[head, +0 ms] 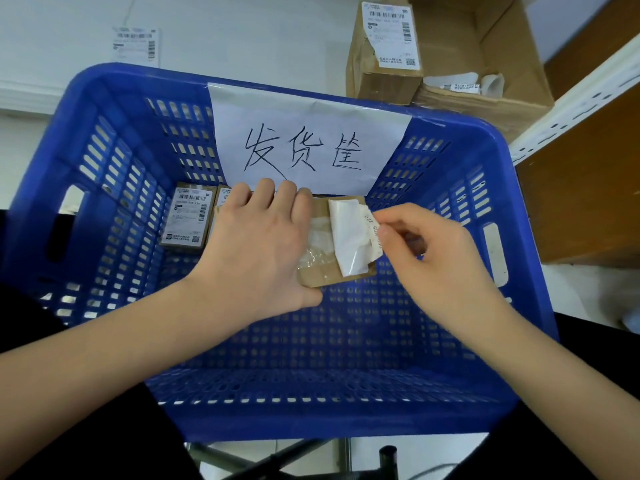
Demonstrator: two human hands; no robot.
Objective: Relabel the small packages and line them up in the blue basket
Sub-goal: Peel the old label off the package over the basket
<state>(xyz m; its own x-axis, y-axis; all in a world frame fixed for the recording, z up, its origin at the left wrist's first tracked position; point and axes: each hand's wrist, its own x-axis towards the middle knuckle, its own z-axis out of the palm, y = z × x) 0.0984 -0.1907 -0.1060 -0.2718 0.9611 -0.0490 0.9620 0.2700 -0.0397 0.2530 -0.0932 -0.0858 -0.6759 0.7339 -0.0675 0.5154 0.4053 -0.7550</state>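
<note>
**Q:** Why does your left hand (258, 244) lie across the small package (320, 271)?

**A:** Its fingers are laid straight over the far edge and the thumb is hooked under the near one. This braces the package against the far wall of the blue basket (114, 98), just beside the labelled package (187, 218) at far left, so that peeling does not drag it.

**Q:** And your right hand (433, 251)?

**A:** Thumb and forefinger pinch the right edge of the old label (348, 237), which is folded back leftward, blank side up. Pulling low and across should keep it from tearing.

**Q:** Why work inside the basket?

**A:** Probably so that the package is already in line, under the paper sign (304, 143).
</note>
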